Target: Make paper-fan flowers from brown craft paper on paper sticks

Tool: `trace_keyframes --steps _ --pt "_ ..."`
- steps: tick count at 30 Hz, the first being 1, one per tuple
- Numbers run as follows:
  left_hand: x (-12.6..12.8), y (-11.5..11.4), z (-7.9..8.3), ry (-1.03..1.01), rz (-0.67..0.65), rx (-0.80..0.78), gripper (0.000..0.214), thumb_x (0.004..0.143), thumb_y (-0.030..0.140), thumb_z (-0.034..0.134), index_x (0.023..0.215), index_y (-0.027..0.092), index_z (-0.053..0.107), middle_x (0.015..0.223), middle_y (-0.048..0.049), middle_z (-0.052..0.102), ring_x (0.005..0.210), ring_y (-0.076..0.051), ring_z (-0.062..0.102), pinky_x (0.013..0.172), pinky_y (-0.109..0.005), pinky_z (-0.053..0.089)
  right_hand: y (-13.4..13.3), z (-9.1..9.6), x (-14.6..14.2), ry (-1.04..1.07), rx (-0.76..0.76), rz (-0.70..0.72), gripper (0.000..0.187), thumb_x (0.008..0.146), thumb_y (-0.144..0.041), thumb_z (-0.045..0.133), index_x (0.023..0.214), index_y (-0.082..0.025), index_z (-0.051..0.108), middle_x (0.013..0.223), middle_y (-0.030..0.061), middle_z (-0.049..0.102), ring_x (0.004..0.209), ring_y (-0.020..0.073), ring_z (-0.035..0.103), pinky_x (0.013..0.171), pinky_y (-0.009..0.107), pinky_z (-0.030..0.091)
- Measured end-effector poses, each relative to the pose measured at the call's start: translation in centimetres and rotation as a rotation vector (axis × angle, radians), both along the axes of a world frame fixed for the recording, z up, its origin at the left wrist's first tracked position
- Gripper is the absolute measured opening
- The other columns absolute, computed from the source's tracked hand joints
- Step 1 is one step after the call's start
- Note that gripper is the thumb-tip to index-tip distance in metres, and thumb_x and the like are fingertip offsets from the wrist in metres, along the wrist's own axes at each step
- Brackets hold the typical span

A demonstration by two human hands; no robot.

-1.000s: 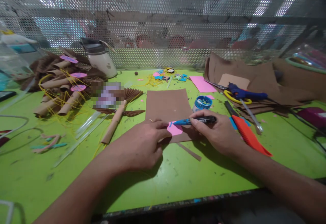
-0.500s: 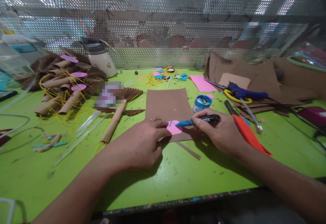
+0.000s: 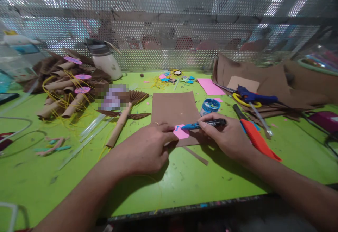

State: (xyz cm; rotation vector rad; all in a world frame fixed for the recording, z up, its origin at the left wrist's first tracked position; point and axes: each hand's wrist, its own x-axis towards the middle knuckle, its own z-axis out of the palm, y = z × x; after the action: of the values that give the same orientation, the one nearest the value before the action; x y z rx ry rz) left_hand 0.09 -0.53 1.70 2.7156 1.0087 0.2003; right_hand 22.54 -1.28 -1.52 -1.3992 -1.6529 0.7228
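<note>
A small pink paper piece (image 3: 182,133) bearing blue marks lies on a brown paper sheet (image 3: 173,105). The fingertips of my left hand (image 3: 150,147) press its left edge down, with thumb and forefinger closed at the paper. In my right hand (image 3: 229,135) is a black marker (image 3: 194,125) with a blue front end, pinched between thumb and fingers. Its tip meets the pink paper beside the blue strokes. Just beyond my right hand stands an open blue jar (image 3: 210,106) with paint-like smears inside.
To the right lie an orange toothed tool (image 3: 260,141), a blue glue gun (image 3: 256,96), pink paper (image 3: 210,86) and stacked brown sheets (image 3: 245,68). Cardboard rolls (image 3: 75,105) with yellow strings, a pleated brown fan (image 3: 137,98) and a white jug (image 3: 105,63) are at left.
The marker tip has shifted slightly left and up on the pink paper, among the blue strokes. My left hand stays in place on the paper.
</note>
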Motion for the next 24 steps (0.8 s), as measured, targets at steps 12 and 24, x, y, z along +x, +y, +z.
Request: trace_keyframes --steps 12,24 --pt "-0.14 0.05 -0.13 0.015 0.000 0.012 0.027 0.084 0.018 0.045 0.099 0.022 0.067 0.107 -0.0087 0.064 0.102 -0.024 0.057 0.088 -0.037 0.045 -0.02 0.07 -0.22 0.038 0.044 -0.058 0.015 0.079 -0.032 0.059 0.076 -0.018 0.064 0.063 0.0006 0.062 0.055 0.0129 0.054 0.052 0.024 0.043" --pt "-0.09 0.07 -0.21 0.010 -0.001 0.005 0.027 0.085 0.019 0.045 0.100 0.022 0.066 0.108 -0.0090 0.064 0.104 -0.024 0.056 0.089 -0.038 0.045 0.02 -0.21 -0.10 0.016 0.007 -0.019 0.016 0.080 -0.032 0.059 0.077 -0.017 0.064 0.063 0.0003 0.062 0.055 0.0120 0.054 0.052 0.023 0.042"
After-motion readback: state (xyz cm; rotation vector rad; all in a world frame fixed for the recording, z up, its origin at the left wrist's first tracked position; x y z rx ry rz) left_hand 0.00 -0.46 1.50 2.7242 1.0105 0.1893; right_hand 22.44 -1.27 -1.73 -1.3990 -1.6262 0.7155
